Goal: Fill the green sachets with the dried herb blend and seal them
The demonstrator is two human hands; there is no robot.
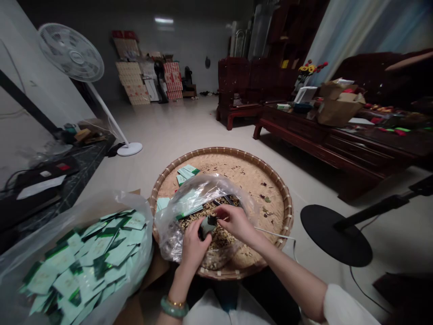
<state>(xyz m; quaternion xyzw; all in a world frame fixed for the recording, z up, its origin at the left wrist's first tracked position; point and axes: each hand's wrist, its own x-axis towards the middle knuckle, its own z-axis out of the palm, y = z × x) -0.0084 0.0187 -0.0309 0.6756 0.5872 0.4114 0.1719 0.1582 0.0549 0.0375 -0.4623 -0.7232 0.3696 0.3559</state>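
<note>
My left hand (195, 243), with a green bangle and a gold bracelet at its wrist, grips a small light-green packet (205, 227) with a dark upper end. The fingertips of my right hand (235, 221) are pinched together right beside that dark end; what is between them is too small to make out. Under both hands a clear plastic bag (169, 230) lies open, holding a loose dried mix (216, 246) of pale and dark bits. Flat green packets (191, 203) lie in stacks by its left side. All this rests in a round woven bamboo tray (287, 198).
To the left stands a large plastic bag (144, 203) full of green packets (91, 248). A white fan (130, 148) is farther back left. A black round stand base (334, 234) with a cable is at right, before a dark wooden table (304, 133).
</note>
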